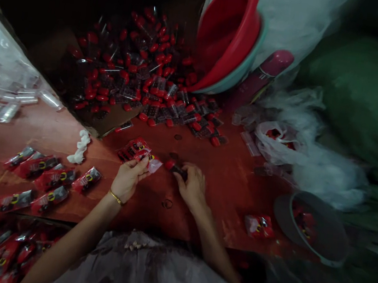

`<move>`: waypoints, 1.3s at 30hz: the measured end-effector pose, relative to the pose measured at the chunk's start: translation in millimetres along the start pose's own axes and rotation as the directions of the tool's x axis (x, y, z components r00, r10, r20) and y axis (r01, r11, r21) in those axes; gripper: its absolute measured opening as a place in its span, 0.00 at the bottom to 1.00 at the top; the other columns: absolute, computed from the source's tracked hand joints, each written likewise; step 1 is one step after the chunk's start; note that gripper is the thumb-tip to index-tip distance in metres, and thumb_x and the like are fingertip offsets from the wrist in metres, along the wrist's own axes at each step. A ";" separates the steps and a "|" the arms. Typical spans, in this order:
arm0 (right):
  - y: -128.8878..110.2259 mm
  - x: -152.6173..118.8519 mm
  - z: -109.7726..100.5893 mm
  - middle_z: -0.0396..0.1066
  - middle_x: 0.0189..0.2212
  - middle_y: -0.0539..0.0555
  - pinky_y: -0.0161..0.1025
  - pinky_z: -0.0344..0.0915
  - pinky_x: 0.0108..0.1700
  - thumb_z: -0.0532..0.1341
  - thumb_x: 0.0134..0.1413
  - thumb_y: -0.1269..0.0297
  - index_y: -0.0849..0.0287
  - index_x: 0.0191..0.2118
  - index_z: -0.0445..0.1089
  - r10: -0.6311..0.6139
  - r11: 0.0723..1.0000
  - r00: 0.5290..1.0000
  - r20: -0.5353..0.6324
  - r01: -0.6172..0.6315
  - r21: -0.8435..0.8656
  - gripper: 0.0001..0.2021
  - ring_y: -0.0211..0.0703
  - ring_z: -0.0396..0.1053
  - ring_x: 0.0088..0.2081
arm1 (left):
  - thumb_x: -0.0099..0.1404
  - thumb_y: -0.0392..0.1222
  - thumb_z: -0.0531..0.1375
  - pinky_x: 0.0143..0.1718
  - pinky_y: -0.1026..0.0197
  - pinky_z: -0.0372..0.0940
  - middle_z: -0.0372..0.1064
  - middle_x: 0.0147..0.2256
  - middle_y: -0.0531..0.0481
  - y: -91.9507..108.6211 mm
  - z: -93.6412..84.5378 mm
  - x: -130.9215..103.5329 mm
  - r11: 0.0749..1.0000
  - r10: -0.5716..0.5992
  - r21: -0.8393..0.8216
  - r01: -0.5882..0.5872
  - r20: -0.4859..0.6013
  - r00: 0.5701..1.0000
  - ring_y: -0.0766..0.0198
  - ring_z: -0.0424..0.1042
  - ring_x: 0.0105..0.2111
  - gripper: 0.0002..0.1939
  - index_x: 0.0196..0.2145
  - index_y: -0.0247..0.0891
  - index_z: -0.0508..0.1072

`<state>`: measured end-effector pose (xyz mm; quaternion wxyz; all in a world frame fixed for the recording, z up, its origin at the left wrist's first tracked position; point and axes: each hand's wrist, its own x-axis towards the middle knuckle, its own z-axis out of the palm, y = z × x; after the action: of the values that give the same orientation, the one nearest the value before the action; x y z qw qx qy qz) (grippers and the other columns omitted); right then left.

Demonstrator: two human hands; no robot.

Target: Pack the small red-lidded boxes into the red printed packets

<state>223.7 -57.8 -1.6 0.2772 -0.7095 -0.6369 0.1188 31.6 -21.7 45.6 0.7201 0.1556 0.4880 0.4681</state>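
My left hand (127, 177), with a gold bangle at the wrist, pinches the clear end of a small printed plastic packet (153, 162). More red packets (135, 147) lie just beyond its fingertips. In my right hand (194, 186) is a small red-capped tube (175, 168), its dark body partly hidden by my fingers and its cap pointing left toward the packet. The two hands are a short way apart above the reddish tabletop (154, 220). What the packet in my left hand contains, if anything, I cannot make out.
A cardboard box (54, 56) spills many red-capped tubes (157, 86) onto the table. Filled packets (52, 177) lie at left. Clear tubes (8, 108), a red basin (223, 39), a spray can (258, 78), a plastic bag (279, 146) and a grey bucket (319, 233) stand around.
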 end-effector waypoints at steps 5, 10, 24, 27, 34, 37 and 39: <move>-32.6 -25.2 -16.3 0.66 0.23 0.47 0.33 0.64 0.25 0.54 0.55 0.54 0.56 0.34 0.62 0.091 0.783 0.978 0.186 -0.186 0.594 0.11 0.36 0.67 0.23 | 0.38 0.46 0.71 0.34 0.63 0.64 0.73 0.24 0.52 -5.0 0.0 -3.1 0.989 0.137 0.053 -0.136 -0.012 0.991 0.69 0.69 0.25 0.16 0.23 0.34 0.75; -52.6 -30.5 -27.7 0.65 0.20 0.44 0.30 0.60 0.19 0.56 0.53 0.55 0.57 0.34 0.61 0.143 0.668 0.966 0.215 -0.254 0.699 0.10 0.33 0.65 0.17 | 0.46 0.48 0.67 0.33 0.65 0.62 0.72 0.23 0.53 -6.8 -4.0 -5.6 0.919 0.294 0.246 -0.309 0.095 0.951 0.69 0.66 0.25 0.13 0.24 0.34 0.77; -59.5 -31.5 -9.6 0.65 0.15 0.43 0.29 0.59 0.21 0.57 0.53 0.58 0.57 0.34 0.62 0.217 0.644 0.970 0.114 -0.230 0.730 0.09 0.33 0.64 0.17 | 0.48 0.48 0.66 0.35 0.63 0.64 0.73 0.26 0.51 -6.4 -9.0 -4.9 0.889 0.279 0.331 -0.316 0.154 0.948 0.67 0.68 0.27 0.15 0.28 0.33 0.78; -61.5 -32.1 -5.7 0.64 0.15 0.43 0.29 0.59 0.21 0.56 0.54 0.58 0.57 0.34 0.61 0.238 0.588 0.965 0.105 -0.230 0.776 0.08 0.32 0.63 0.17 | 0.47 0.46 0.67 0.35 0.64 0.64 0.73 0.26 0.51 -6.9 -4.1 -8.3 0.893 0.274 0.314 -0.321 0.185 0.944 0.68 0.68 0.27 0.13 0.28 0.33 0.77; -71.7 -29.9 6.7 0.66 0.18 0.43 0.30 0.61 0.23 0.57 0.54 0.58 0.58 0.34 0.61 0.328 0.490 0.943 0.053 -0.218 0.844 0.09 0.32 0.65 0.18 | 0.44 0.45 0.69 0.32 0.66 0.63 0.73 0.27 0.52 -19.1 2.4 -9.3 0.956 0.227 0.156 -0.249 0.148 0.963 0.70 0.68 0.26 0.14 0.28 0.33 0.76; -74.2 -28.5 14.8 0.66 0.18 0.43 0.30 0.62 0.24 0.58 0.53 0.58 0.58 0.33 0.61 0.345 0.424 0.936 0.066 -0.219 0.879 0.09 0.32 0.65 0.18 | 0.46 0.47 0.68 0.25 0.69 0.60 0.70 0.23 0.53 -28.3 4.5 -10.6 0.970 0.214 0.088 -0.224 0.112 0.970 0.73 0.64 0.22 0.15 0.26 0.33 0.74; -74.1 -27.7 19.1 0.66 0.19 0.43 0.31 0.63 0.23 0.59 0.52 0.57 0.58 0.33 0.61 0.379 0.383 0.924 0.052 -0.207 0.900 0.10 0.32 0.65 0.18 | 0.46 0.49 0.67 0.22 0.69 0.58 0.70 0.22 0.53 -35.6 6.8 -12.9 0.976 0.203 0.060 -0.210 0.097 0.974 0.74 0.62 0.20 0.16 0.26 0.32 0.73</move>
<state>147.3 -77.5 18.0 0.6338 -0.5636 -0.3162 0.4250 54.9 -49.1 31.8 0.6829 0.2516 0.4522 0.5155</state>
